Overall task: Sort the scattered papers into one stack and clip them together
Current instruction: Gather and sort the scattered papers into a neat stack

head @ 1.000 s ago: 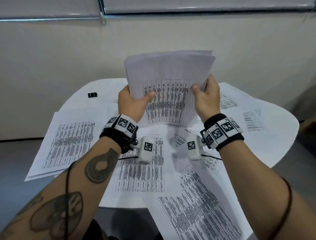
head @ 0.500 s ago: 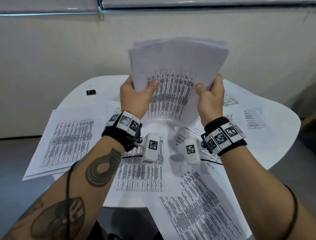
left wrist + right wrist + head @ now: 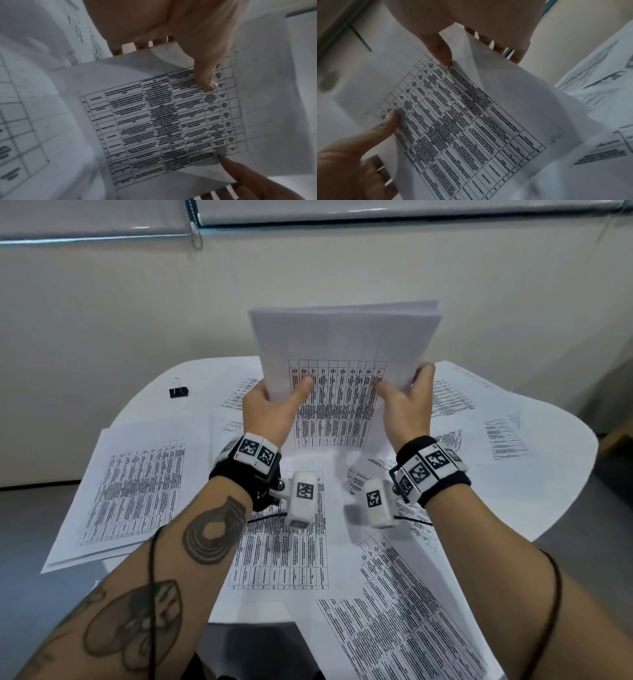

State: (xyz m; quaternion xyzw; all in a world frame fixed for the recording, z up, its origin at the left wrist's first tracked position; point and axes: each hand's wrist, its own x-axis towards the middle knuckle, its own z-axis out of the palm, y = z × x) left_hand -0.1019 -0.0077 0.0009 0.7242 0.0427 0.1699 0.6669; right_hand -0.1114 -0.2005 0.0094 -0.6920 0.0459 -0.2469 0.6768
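Note:
I hold a stack of printed table sheets (image 3: 342, 364) upright over the middle of the round white table (image 3: 551, 484), its lower edge close to the tabletop. My left hand (image 3: 274, 405) grips its left side with the thumb across the front sheet. My right hand (image 3: 407, 402) grips the right side the same way. The left wrist view shows the stack (image 3: 163, 121) under my thumb; the right wrist view shows the stack (image 3: 462, 115) pinched at its edge. A black binder clip (image 3: 178, 392) lies at the far left of the table, apart from both hands.
Loose printed sheets lie scattered on the table: one at the left (image 3: 137, 484) overhanging the edge, one in the middle (image 3: 284, 542), one at the near right (image 3: 394, 628), others at the far right (image 3: 507, 436). A pale wall stands behind the table.
The stack rose a little half a second ago and has come back down toward the tabletop. Both hands keep their hold on its sides.

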